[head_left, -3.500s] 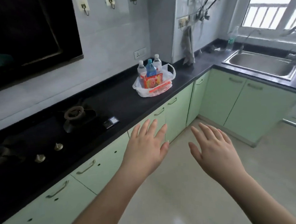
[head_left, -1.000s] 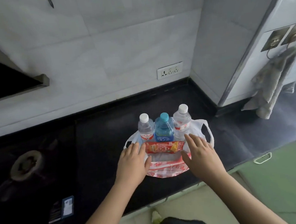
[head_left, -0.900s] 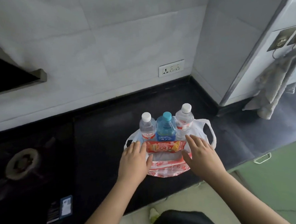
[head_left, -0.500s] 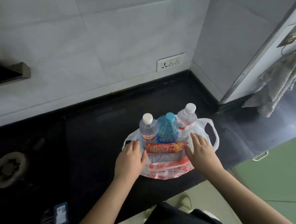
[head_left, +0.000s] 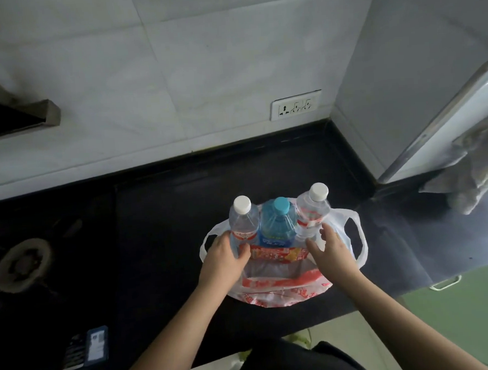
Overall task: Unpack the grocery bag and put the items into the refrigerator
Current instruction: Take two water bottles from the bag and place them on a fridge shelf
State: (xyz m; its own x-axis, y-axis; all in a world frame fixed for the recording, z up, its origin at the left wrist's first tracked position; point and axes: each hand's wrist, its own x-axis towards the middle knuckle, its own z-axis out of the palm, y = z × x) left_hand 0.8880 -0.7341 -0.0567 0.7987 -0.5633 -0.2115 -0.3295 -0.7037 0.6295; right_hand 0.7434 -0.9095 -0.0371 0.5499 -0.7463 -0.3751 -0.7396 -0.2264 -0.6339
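The bag (head_left: 286, 285) on the counter (head_left: 159, 218) has now been reached: the left hand (head_left: 223, 260) and right hand (head_left: 331, 251) are curled against its sides, nothing lifted. Bottles (head_left: 276, 225) stand between them; unpacking is judged barely begun.

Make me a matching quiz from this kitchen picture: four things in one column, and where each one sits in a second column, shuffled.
Column one:
1. blue-capped bottle
2. socket
3. snack packet
4. phone

Column two:
A. flat on the counter, left of the bag
B. on the wall
C. between the two white-capped bottles
D. in the bag, in front of the bottles

Pairs: 1-C, 2-B, 3-D, 4-A
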